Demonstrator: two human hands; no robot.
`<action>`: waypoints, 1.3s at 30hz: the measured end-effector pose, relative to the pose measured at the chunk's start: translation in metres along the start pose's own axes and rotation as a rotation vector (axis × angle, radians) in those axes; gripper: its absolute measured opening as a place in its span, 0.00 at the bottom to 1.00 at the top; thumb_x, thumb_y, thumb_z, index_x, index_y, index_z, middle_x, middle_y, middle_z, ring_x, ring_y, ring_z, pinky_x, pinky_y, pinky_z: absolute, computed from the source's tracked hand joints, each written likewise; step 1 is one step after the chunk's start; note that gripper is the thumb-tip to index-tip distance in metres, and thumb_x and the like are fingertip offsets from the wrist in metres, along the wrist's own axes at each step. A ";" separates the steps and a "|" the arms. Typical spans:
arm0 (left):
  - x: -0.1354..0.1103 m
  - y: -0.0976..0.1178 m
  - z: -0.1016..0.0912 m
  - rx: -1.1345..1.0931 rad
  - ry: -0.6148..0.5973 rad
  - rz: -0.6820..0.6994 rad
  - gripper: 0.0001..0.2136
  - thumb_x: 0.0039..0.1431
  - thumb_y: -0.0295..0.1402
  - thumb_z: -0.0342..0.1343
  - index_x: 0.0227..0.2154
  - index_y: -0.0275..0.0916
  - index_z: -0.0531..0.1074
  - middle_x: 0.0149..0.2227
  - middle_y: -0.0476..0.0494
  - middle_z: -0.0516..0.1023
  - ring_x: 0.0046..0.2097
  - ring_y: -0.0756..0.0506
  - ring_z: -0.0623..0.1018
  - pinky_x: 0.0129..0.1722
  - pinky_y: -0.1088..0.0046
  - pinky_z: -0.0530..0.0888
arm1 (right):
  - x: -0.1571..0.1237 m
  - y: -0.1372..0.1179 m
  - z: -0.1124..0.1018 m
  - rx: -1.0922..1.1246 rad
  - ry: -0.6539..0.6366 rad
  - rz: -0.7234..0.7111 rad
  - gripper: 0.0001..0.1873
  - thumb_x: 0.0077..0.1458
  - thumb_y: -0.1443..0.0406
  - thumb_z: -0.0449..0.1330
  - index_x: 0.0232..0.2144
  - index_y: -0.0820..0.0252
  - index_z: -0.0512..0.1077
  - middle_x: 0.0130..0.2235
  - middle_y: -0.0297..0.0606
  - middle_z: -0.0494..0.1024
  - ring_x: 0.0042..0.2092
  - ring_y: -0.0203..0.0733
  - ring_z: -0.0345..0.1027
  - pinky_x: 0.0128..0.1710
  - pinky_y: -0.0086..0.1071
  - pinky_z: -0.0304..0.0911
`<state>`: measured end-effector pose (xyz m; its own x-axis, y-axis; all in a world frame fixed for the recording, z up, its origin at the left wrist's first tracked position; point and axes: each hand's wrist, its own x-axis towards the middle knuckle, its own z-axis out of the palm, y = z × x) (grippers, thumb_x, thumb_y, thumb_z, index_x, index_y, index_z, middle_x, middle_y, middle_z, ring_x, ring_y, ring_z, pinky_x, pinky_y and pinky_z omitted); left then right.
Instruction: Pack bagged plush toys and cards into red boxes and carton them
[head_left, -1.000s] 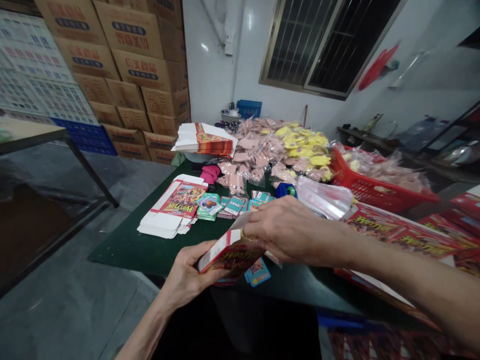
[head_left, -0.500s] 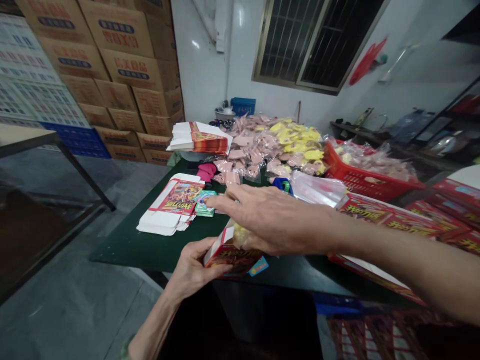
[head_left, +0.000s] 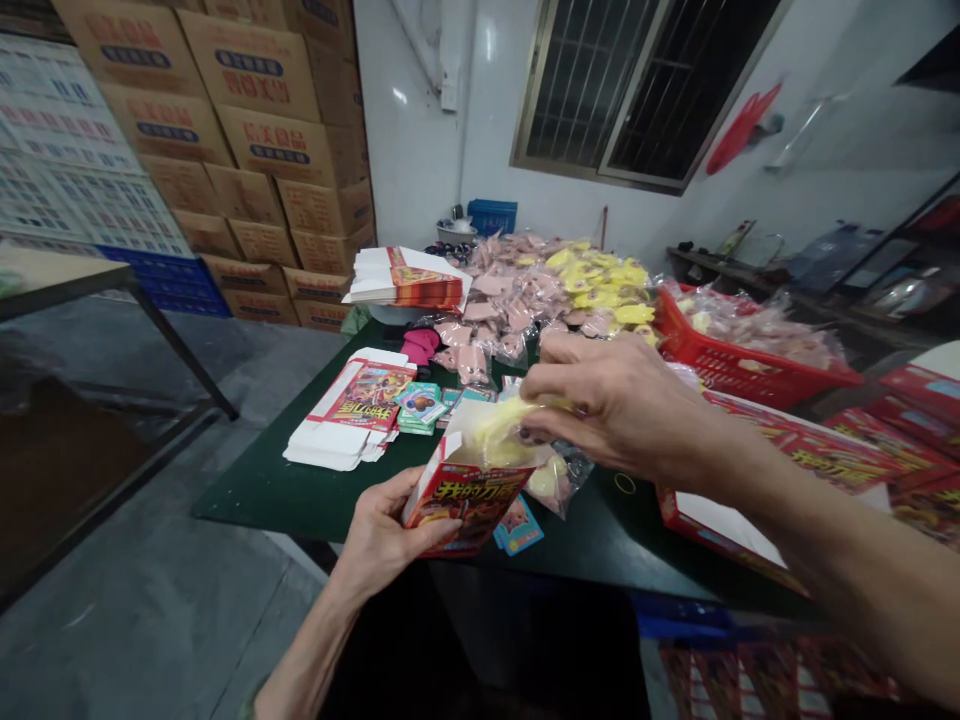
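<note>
My left grip (head_left: 394, 535) is closed around a small red printed cardboard carton (head_left: 457, 515), fingers behind it and thumb across its front, holding it tilted with its open mouth up, just above the dark green counter (head_left: 255, 495). My right grip (head_left: 615, 405) is almost closed, its fingertips (head_left: 544, 395) pinching a crumpled, yellow-filled clear plastic bag (head_left: 491, 430) at the carton's mouth. From here I can't tell how far the bag sits inside. A second small clear plastic bag with yellow contents (head_left: 555, 480) lies just beside the carton, near a small teal picture card (head_left: 517, 527).

As for how far things stand, a row of made-up red printed cartons (head_left: 817, 450) lies to my right. Much is still laid out: flat red-and-white carton blanks (head_left: 349, 405) beside a small stack of teal picture cards (head_left: 418, 405), more blanks (head_left: 409, 280) at the back, a large heap of pink and yellow plastic-wrapped items (head_left: 540, 290), and a red plastic basket (head_left: 720, 365) full of similar bags
</note>
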<state>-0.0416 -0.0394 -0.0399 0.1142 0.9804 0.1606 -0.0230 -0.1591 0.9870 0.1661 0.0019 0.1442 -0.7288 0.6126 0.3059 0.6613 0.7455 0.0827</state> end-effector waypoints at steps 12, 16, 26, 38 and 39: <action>0.004 0.005 0.000 0.007 0.011 0.051 0.20 0.43 0.31 0.66 0.41 0.35 0.72 0.36 0.44 0.80 0.36 0.47 0.79 0.36 0.75 0.76 | 0.007 -0.020 0.029 0.340 -0.189 -0.126 0.12 0.61 0.67 0.49 0.45 0.62 0.67 0.40 0.41 0.73 0.40 0.39 0.65 0.39 0.32 0.57; 0.006 0.006 0.000 0.044 0.044 0.069 0.21 0.40 0.32 0.67 0.40 0.35 0.72 0.33 0.46 0.79 0.31 0.49 0.78 0.31 0.77 0.75 | 0.010 -0.029 0.042 0.423 -0.150 -0.129 0.12 0.62 0.67 0.47 0.43 0.66 0.67 0.42 0.43 0.74 0.43 0.40 0.66 0.43 0.33 0.58; -0.001 0.007 0.000 0.136 0.168 -0.010 0.16 0.36 0.35 0.68 0.29 0.34 0.72 0.25 0.48 0.77 0.25 0.49 0.76 0.26 0.75 0.75 | 0.018 -0.039 0.070 0.421 -0.202 -0.082 0.13 0.62 0.68 0.46 0.40 0.67 0.69 0.42 0.45 0.75 0.43 0.40 0.66 0.44 0.33 0.58; 0.008 0.001 -0.003 0.017 0.347 -0.001 0.19 0.38 0.37 0.68 0.35 0.33 0.74 0.33 0.43 0.81 0.32 0.44 0.80 0.35 0.71 0.79 | -0.067 -0.047 0.113 0.296 0.534 0.065 0.17 0.54 0.73 0.55 0.48 0.60 0.66 0.45 0.46 0.71 0.49 0.44 0.66 0.47 0.40 0.65; 0.007 0.002 -0.006 0.026 0.395 0.021 0.19 0.38 0.36 0.68 0.34 0.33 0.75 0.33 0.43 0.81 0.33 0.44 0.80 0.35 0.70 0.79 | -0.080 -0.045 0.123 0.274 0.438 0.097 0.18 0.54 0.73 0.56 0.48 0.60 0.66 0.45 0.47 0.72 0.48 0.45 0.67 0.46 0.41 0.66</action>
<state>-0.0472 -0.0318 -0.0363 -0.2773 0.9454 0.1714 0.0045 -0.1771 0.9842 0.1726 -0.0482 -0.0008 -0.4857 0.5585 0.6725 0.6086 0.7683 -0.1985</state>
